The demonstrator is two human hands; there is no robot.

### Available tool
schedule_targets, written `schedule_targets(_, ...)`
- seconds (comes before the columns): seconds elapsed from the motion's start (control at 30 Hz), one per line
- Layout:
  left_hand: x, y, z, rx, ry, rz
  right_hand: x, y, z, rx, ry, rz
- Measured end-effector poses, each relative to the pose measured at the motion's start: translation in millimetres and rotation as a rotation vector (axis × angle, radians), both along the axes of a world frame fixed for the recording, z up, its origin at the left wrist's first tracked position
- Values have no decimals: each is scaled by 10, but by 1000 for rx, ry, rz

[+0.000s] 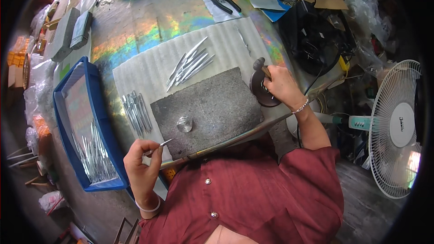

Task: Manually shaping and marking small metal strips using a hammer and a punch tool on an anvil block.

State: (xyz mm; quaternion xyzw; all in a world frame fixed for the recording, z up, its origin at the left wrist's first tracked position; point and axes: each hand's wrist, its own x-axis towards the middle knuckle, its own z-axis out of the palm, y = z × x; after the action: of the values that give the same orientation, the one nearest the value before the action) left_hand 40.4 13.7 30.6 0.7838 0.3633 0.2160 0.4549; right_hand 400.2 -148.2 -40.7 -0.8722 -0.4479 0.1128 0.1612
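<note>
My left hand (pixel 143 162) is closed in a pinch on a thin silvery metal rod (pixel 167 142), whose pointed end sticks out over the near left corner of a grey stone slab (pixel 208 108). A small round metal block (pixel 184 124) sits on the slab. To the right, my right hand (pixel 285 88) is wrapped round the wooden handle of a small hammer (pixel 259 63). The hammer is over a dark round dish (pixel 266 98) with small bits in it, partly hidden by my hand. Beyond the slab lies a loose pile of pointed metal rods (pixel 190 63).
More rods (pixel 136 113) lie bundled left of the slab on a white foam sheet (pixel 149 72). A blue tray (pixel 97 104) at the left holds many rods. Pliers (pixel 220 0) lie at the back. A white fan (pixel 398 126) stands at the right, near dark cables (pixel 312 40).
</note>
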Motion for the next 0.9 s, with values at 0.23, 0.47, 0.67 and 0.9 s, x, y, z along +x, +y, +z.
schedule_targets(0.23, 182, -69, 9, 124, -2, -128, 97, 29, -78, -79, -73, 130)
schedule_targets(0.47, 153, -96, -191, 122, 74, -158, -15, -22, 247, 163, 469, 26)
schedule_targets(0.67, 121, -60, -277, 80, 63, -180, -325, 214, 645, 350, 1195, 14)
schedule_targets(0.9, 92, -143, -213, -737, -380, -7, -825, 491, 773, 302, 1455, 250)
